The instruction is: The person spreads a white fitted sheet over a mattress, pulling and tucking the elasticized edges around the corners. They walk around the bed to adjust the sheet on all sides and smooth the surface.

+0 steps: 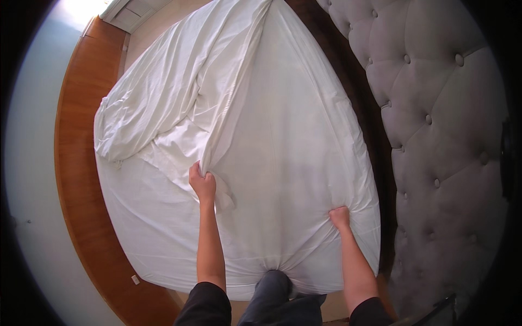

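Note:
A mattress covered by a white sheet point(277, 142) lies before me. My left hand point(203, 183) is closed on the elasticated edge of a second white fitted sheet point(163, 98), which lies bunched and folded over the far and left part of the bed. My right hand point(340, 216) is pressed as a fist on the covering sheet near the headboard side; creases spread from it, and whether cloth is inside the fist cannot be told. One knee point(274, 281) in dark trousers presses into the near edge of the mattress.
A grey tufted headboard point(428, 155) with buttons rises at the right, beside a dark bed frame edge point(379, 163). Along the left runs a brown wooden panel point(81, 163) on a pale wall, with a white socket point(135, 279). A white cabinet point(134, 14) stands at the far left.

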Available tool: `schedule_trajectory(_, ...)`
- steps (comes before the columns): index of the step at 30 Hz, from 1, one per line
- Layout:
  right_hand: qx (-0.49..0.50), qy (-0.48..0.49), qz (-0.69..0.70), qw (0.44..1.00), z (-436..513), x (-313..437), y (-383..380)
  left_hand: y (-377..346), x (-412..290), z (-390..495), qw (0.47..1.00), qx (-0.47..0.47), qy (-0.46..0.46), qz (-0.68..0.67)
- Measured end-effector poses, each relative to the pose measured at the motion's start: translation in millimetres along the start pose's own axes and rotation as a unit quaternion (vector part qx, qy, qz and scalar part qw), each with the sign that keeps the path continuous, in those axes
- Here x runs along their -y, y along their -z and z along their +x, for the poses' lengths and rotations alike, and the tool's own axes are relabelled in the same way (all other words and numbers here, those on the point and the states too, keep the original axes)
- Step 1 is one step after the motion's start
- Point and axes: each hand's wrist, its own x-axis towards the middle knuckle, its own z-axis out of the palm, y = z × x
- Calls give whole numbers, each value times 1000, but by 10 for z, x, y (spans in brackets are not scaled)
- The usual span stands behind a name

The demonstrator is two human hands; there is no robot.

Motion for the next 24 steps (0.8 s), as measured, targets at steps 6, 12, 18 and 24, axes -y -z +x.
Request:
schedule_trajectory(6, -3, -24, 7, 1000, -56, 61, 64, -253, 350, 59, 898, 116, 252, -342)
schedule_trajectory(12, -2, -44, -2, 999, -35, 7, 17, -683, 491, 128, 972, 76, 169, -146)
schedule_trajectory(18, 5, -37, 5, 999, -23, 42, 45, -578, -60, 175, 975, 177, 28, 133)
schedule_trajectory(24, -13, -31, 7, 999, -34, 42, 28, -817, -145, 359, 984, 156, -20, 82)
